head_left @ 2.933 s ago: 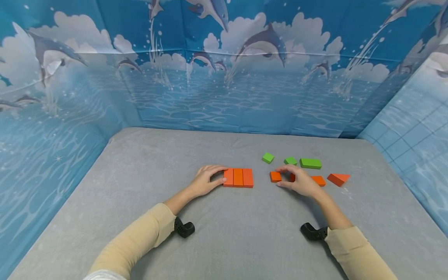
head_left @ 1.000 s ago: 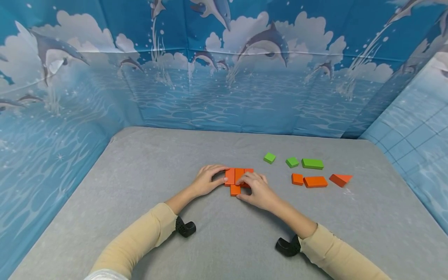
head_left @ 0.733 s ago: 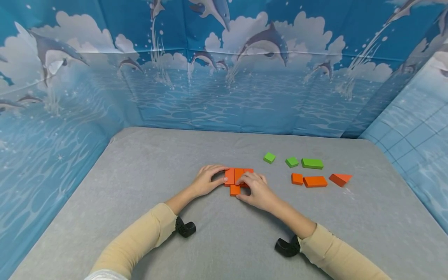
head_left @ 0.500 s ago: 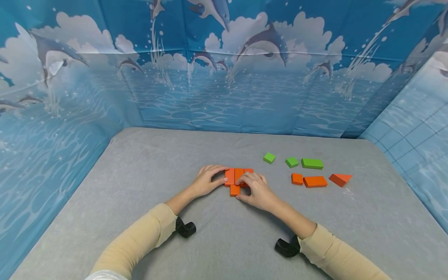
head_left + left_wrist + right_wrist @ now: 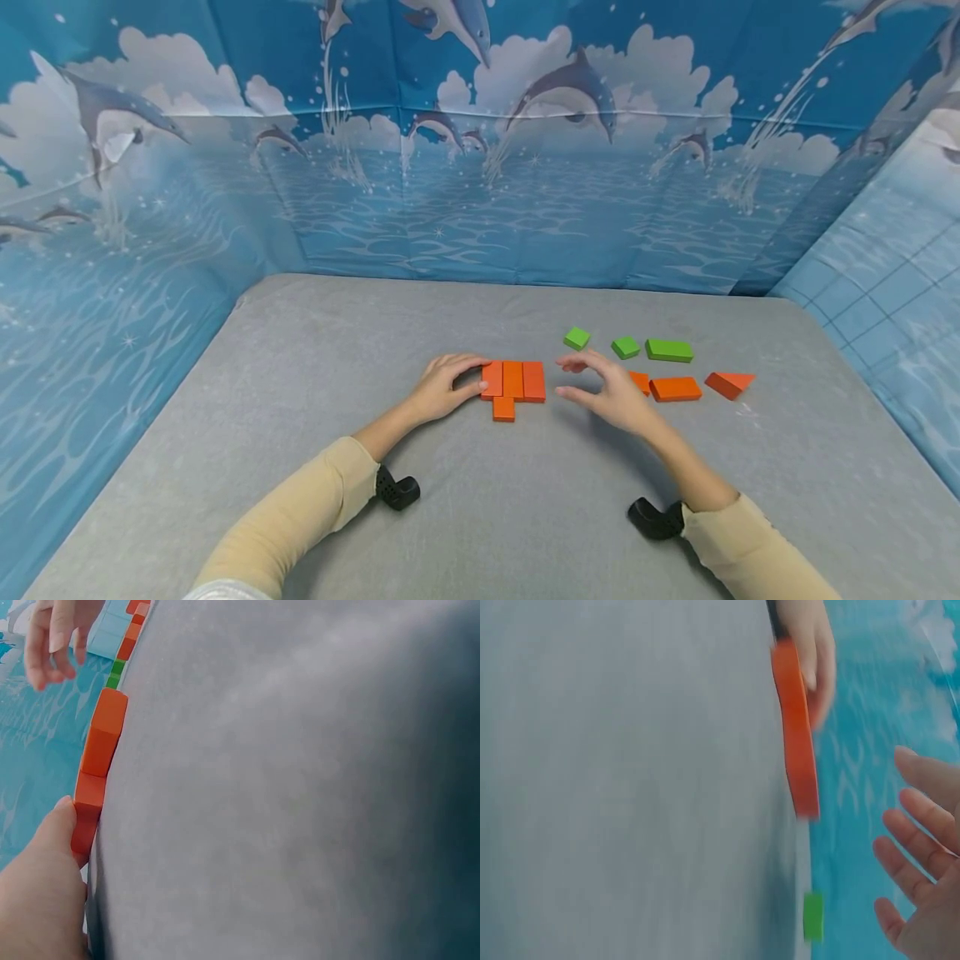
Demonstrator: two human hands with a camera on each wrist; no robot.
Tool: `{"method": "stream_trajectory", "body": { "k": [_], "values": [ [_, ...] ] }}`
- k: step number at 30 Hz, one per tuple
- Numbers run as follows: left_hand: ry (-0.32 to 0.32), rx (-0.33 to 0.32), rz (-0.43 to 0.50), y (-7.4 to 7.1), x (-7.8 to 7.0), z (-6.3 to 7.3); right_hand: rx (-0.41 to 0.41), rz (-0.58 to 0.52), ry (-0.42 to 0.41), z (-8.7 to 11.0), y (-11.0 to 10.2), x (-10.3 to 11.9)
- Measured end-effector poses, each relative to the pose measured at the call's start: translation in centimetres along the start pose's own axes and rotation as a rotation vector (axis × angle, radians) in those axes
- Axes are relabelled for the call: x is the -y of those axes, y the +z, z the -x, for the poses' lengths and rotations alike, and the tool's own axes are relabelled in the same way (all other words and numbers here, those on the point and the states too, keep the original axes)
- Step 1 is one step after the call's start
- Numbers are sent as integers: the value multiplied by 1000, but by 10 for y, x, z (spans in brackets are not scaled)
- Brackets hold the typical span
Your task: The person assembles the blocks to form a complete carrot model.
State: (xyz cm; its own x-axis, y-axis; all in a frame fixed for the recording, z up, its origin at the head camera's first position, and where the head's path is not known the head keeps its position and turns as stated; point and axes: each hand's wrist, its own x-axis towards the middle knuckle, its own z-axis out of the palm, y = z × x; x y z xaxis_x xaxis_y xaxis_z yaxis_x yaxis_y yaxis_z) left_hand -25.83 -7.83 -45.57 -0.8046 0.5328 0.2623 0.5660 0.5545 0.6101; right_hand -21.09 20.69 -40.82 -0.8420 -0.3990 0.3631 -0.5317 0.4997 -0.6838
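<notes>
In the head view, three orange rectangular blocks (image 5: 513, 380) lie side by side on the grey cloth. A smaller orange block (image 5: 504, 409) sits against their near side, under the middle and left ones. My left hand (image 5: 444, 388) holds the leftmost orange block (image 5: 492, 379) at its left end, index fingertip at the far corner and thumb on the side. My right hand (image 5: 611, 392) is just right of the row, thumb and fingers spread apart with nothing between them. The right wrist view shows its fingers (image 5: 911, 859) loose and separate. Behind it, an orange block (image 5: 640, 381) is partly hidden.
Farther right lie a long orange block (image 5: 676, 389) and an orange triangular block (image 5: 729, 384). Behind them are two small green blocks (image 5: 577, 337) and a long green block (image 5: 669, 350). A blue dolphin-print curtain (image 5: 480, 208) borders the grey table (image 5: 450, 517).
My right hand brought a small orange block from the right to the row's near side, let go of it and moved back right. My left hand stayed at the row.
</notes>
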Motion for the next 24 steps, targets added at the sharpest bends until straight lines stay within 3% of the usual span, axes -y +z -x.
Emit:
{"method": "stream_trajectory", "body": {
  "k": [6,12,24],
  "values": [
    [-9,4,-1,0,0,0,-39,58,60,16,-30,-22],
    [-5,5,-5,0,0,0,-39,95,179,31,-55,-41],
    [-7,11,-1,-1,-1,0,-36,214,207,48,-64,-68]
  ]
}}
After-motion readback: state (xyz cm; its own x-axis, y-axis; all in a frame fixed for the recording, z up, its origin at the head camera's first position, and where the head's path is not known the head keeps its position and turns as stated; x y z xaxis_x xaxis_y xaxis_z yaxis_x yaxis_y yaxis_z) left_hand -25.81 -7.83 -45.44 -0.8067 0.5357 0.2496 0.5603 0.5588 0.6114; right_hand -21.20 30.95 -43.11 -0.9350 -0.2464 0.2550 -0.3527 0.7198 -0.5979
